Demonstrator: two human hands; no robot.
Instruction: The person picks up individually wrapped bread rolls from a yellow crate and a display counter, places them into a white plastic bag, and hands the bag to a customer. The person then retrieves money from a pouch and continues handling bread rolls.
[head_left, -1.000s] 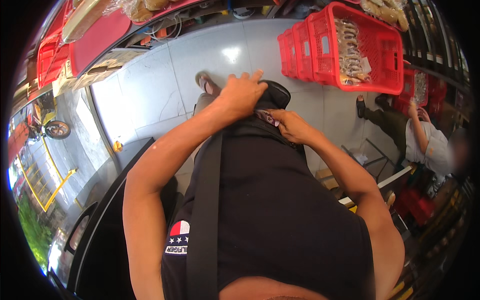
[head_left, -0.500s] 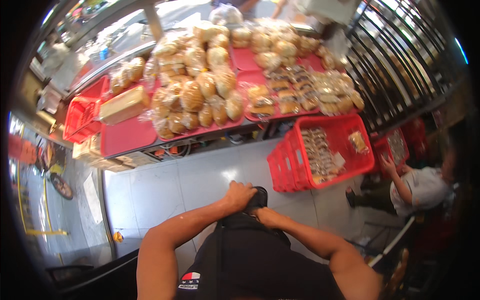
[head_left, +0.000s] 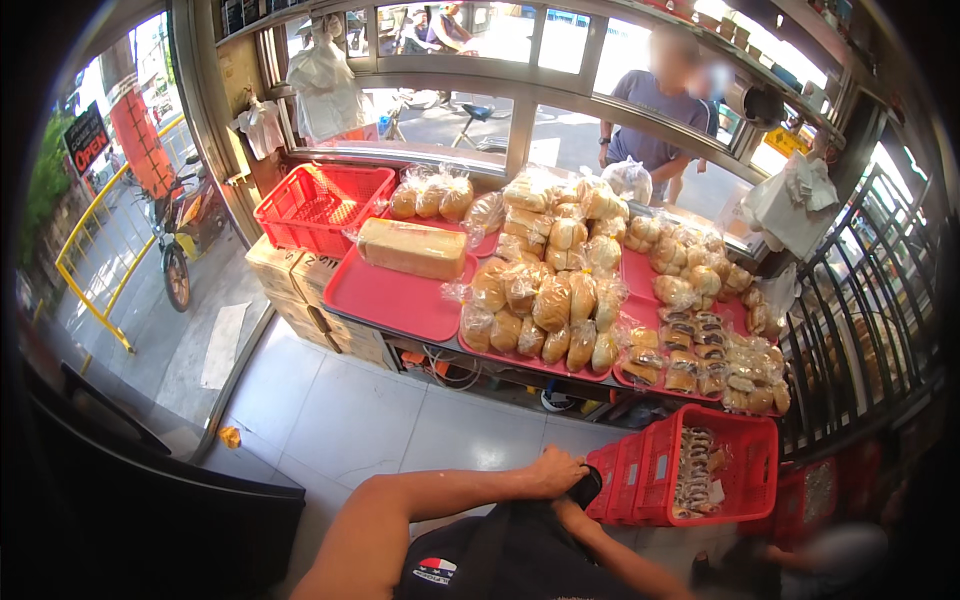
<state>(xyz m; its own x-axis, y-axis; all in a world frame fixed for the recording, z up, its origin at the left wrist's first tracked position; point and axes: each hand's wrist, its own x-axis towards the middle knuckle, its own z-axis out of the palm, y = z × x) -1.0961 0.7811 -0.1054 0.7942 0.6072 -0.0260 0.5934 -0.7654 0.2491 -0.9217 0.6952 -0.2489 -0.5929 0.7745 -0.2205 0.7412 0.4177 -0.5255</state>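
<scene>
Staying at the black bag [head_left: 587, 487], both hands [head_left: 553, 473] now appear lower.

- Strong daylight pours in at twelve o'clock through the windows [head_left: 440, 122], the street beyond washing toward white.
- Floor tiles [head_left: 350, 405] at eight o'clock reflect a pale sheen.
- Bread wrappers [head_left: 550, 300] near centre glint.
- At five o'clock, the left hand [head_left: 555, 472] is well lit; the black item [head_left: 585, 487] beside it loses detail.
- Four o'clock: a person [head_left: 845, 552], dim and blurred.
- Black fisheye rim; railing [head_left: 850, 300] bowed at three o'clock.
</scene>
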